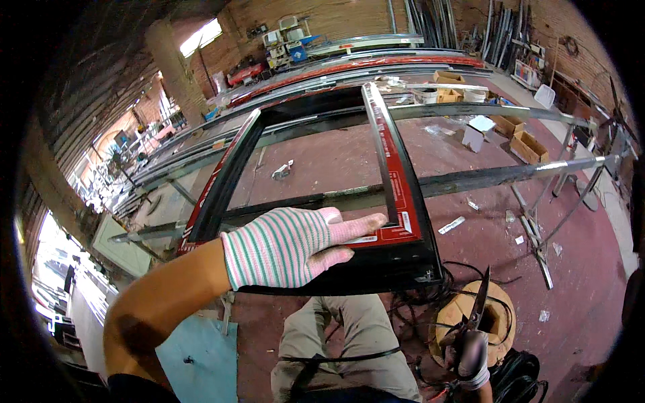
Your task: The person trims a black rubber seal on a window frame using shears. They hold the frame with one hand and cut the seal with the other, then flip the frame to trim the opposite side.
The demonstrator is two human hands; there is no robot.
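A rectangular window frame (401,181), black with red printed film on its faces, lies across metal rails in front of me. My left hand (285,245), in a pink glove with green and white stripes, rests on its near side. The index finger is stretched to the near right inner corner, with the thumb apart below it. At the lower right, my gloved right hand (472,361) is closed round dark scissors (481,299), blades pointing up. They are over a tan spool (500,295). A thin black strip (346,358) crosses my lap.
Two long metal rails (497,176) support the frame. Black cord coils (521,376) lie beside the spool. Cardboard boxes (528,147) and a white box (476,133) stand at the right. Long profiles (363,62) are stacked behind. A light blue sheet (201,356) lies at the lower left.
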